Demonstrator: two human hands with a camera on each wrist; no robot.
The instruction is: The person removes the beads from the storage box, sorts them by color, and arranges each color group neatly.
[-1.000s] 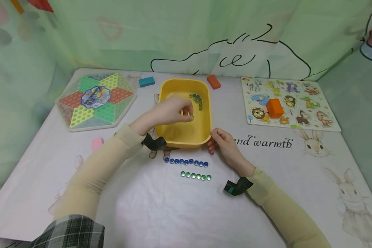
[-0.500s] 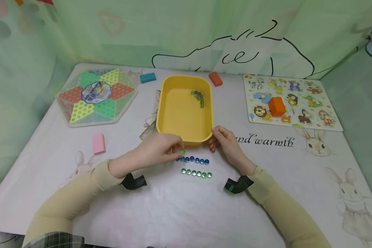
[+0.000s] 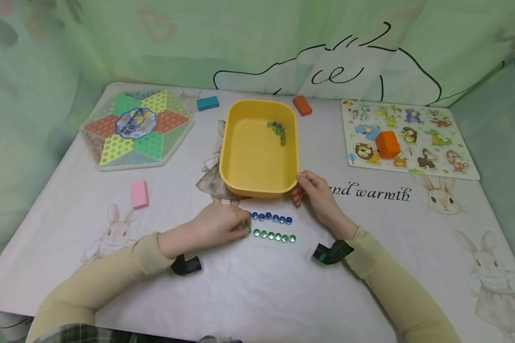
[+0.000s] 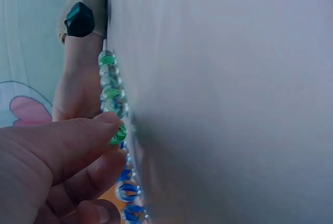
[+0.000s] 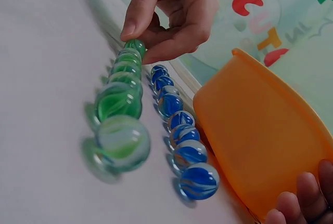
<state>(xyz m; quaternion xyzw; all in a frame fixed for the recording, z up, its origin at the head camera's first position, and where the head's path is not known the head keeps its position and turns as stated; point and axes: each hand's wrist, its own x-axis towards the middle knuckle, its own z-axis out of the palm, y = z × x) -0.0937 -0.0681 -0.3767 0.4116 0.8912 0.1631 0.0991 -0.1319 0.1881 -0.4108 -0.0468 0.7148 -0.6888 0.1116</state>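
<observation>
My left hand [image 3: 214, 225] pinches a green marble [image 5: 135, 47] between thumb and fingers, at the left end of a row of green marbles [image 3: 271, 236] on the tablecloth. Just behind lies a row of blue marbles [image 3: 268, 216], its left end covered by the left hand in the head view. A yellow plastic tub [image 3: 257, 162] stands behind both rows, with several green and blue marbles [image 3: 279, 131] clustered at its right side. My right hand [image 3: 319, 196] holds the tub's near right corner, thumb at the rim and fingers [image 5: 310, 195] curled against the outer wall.
A Chinese checkers board [image 3: 135, 128] lies back left and an animal puzzle board [image 3: 412, 138] back right, bearing an orange block [image 3: 387, 145]. A pink block [image 3: 139, 194], a blue block [image 3: 208, 103] and a red-orange block [image 3: 302, 105] lie around the tub.
My left hand has come out of the tub with a green marble, passed over the blue row and lowered to the left end of the green row. The right hand stays at the tub's corner.
</observation>
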